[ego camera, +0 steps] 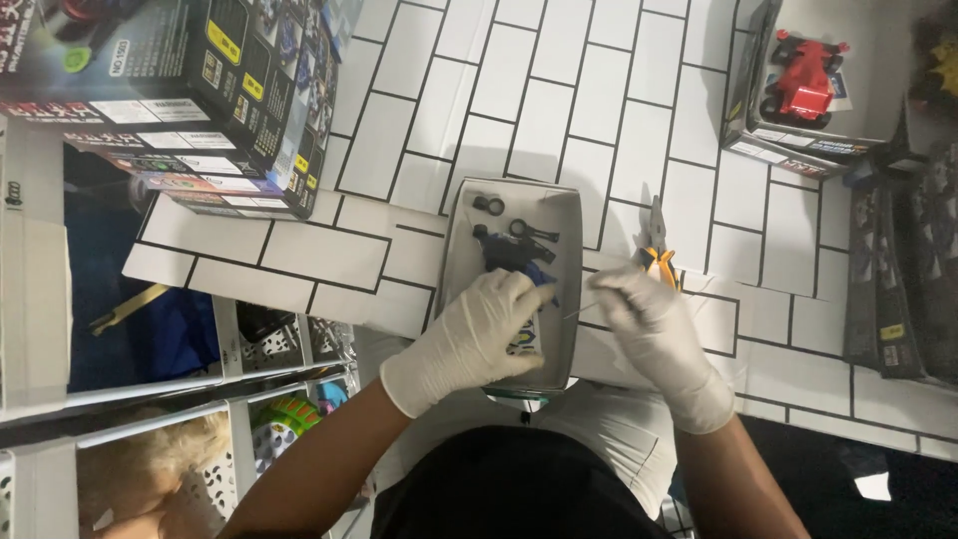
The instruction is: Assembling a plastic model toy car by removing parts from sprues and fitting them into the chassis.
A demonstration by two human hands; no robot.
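Here, from the head camera, I look straight down on a white work surface printed with black brick-like lines (559,90), and both hands wear pale latex gloves. My left hand (479,334) lies over the near half of a shallow grey cardboard tray (564,215), fingers curled down onto a small blue plastic toy car body (519,262) that sits in the tray's middle. The fingertips close on the blue piece's near end, so most of it pokes out beyond them toward the far rim. My right hand (649,329) hovers just right of the tray, fingers pinched together around a thin, pale, needle-like tool (579,309) whose tip points left toward the blue body; how tightly it is gripped I cannot tell.

Farther up inside the tray lie small black wheels and rings (491,206), apart from both hands. Just beyond my right knuckles rest orange-handled pliers (656,255) on the surface. At far right stands an open box with a red toy car (803,80). At top left lies a stack of dark printed boxes (200,100), well apart from the hands.
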